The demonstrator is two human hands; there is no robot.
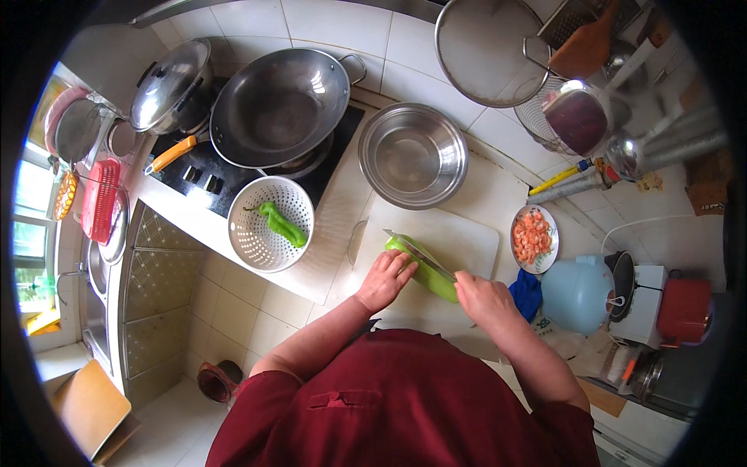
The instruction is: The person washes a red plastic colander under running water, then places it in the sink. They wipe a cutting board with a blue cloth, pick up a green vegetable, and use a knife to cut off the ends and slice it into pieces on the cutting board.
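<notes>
A long pale-green gourd [437, 281] lies aslant on a white cutting board [461, 233] in front of me. My left hand [385, 279] rests on its near left side, fingers pressed against the skin. In my right hand [486, 298] is the handle of a kitchen knife [421, 255]. The blade runs lengthwise along the top of the gourd, its tip by the far end. Whether the edge has entered the flesh I cannot tell. Just beyond the board stands a wide stainless-steel basin [413, 156].
Left of the board, a white colander [271, 257] holds a green pepper [282, 225]. A wok [280, 111] and a lidded pot [172, 87] sit on the gas stove [344, 146]. On the right are a plate of shrimp [532, 238], a blue cloth [526, 295] and a light-blue container [578, 295].
</notes>
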